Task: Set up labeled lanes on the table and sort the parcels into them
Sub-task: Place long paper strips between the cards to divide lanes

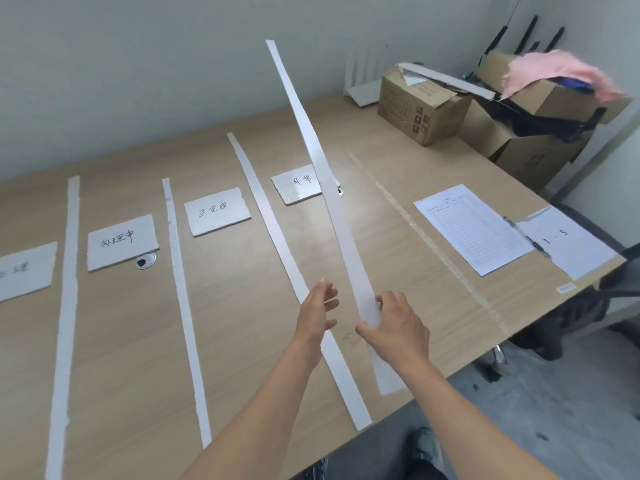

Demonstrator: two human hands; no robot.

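Note:
My right hand [394, 327] grips the near end of a long white paper strip [311, 147], which tilts up and away above the table. Just to its left, my left hand [317, 310] hovers with fingers apart and holds nothing. Three white strips lie flat on the wooden table [398, 174] as lane dividers: left strip [65, 306], middle strip [185, 306], right strip [273, 230]. Handwritten label cards sit between them: one at the far left [26, 270], a second [121, 241], a third [216, 211], and a fourth [298, 185] partly behind the raised strip.
A line of clear tape [426, 237] runs along the table right of the lanes. A printed sheet [472, 226] and a paper marked "1 - 5" [568, 242] lie at the right edge. Cardboard boxes [420, 102] with a pink cloth [561, 72] stand at the back right.

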